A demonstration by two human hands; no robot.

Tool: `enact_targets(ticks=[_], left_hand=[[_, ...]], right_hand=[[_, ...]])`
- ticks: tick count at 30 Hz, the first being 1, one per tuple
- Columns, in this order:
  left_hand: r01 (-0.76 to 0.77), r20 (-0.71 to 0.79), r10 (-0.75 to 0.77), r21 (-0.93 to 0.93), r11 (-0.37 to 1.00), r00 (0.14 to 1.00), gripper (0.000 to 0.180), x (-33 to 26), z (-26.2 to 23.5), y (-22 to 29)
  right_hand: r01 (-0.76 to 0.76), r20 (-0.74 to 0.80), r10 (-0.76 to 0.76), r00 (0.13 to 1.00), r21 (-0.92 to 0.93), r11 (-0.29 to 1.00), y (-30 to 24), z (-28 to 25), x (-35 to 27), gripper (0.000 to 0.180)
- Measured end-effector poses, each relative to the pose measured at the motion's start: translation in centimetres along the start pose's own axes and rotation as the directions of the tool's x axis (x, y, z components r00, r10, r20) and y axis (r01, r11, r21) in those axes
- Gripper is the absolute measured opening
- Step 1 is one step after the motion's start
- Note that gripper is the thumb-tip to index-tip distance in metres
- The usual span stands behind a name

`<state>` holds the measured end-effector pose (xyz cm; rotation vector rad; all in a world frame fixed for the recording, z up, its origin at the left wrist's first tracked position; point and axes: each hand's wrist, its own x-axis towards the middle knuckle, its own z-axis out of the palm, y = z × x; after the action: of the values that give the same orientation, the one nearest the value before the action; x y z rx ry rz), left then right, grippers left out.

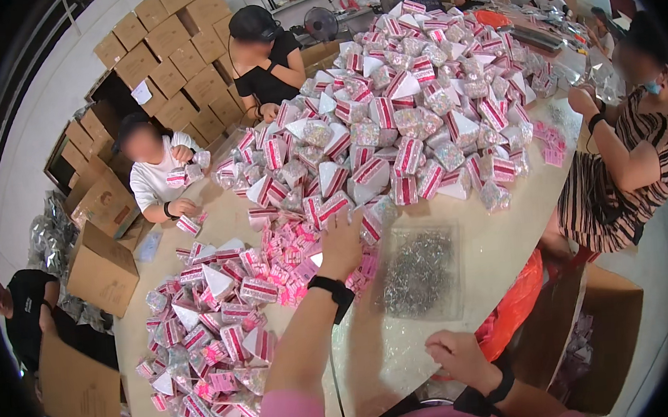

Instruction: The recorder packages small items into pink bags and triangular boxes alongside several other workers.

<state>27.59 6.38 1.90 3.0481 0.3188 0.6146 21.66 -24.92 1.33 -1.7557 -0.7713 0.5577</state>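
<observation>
My left hand (342,243) stretches forward over the table, fingers spread at the front edge of a large heap of small packs (392,150). Its fingertips are at a red-and-white pack (335,206); whether they grip it is hard to see. Loose pink cards (290,250) lie beside and left of this hand. My right hand (464,358) hovers near the table's front edge with its fingers curled in; anything inside them is hidden. Between my hands sits a shallow clear tray (456,270) of small metal pieces (416,276).
A second group of packs (204,349) covers the table's left part. Open cardboard boxes stand at left (102,267) and lower right (617,328), near an orange-red plastic bag (515,312). Several people sit or stand around the table, one at right in a striped top (617,165).
</observation>
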Motion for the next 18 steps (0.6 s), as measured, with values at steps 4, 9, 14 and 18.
enact_targets(ticks=[4,9,14,18], left_hand=[[-0.119,0.066,0.11,0.161,0.98,0.992,0.045,2.5,1.9,-0.6],[-0.317,0.003,0.344,0.395,0.862,0.939,0.031,3.1,2.2,-2.1],[-0.253,0.05,0.25,0.289,0.923,0.967,0.023,1.0,0.6,-4.1],[-0.234,0.133,0.201,0.31,0.921,0.971,0.028,-0.9,-1.6,-4.0]], right_hand=[[-0.108,-0.027,0.109,0.994,0.028,0.994,1.5,-0.5,0.0,0.013],[-0.235,-0.002,0.236,0.972,0.097,0.967,2.0,-0.8,0.2,0.014],[-0.193,0.012,0.193,0.981,0.1,0.976,1.3,-0.3,0.9,0.013],[-0.193,0.04,0.189,0.981,0.134,0.972,0.2,0.7,1.0,0.014]])
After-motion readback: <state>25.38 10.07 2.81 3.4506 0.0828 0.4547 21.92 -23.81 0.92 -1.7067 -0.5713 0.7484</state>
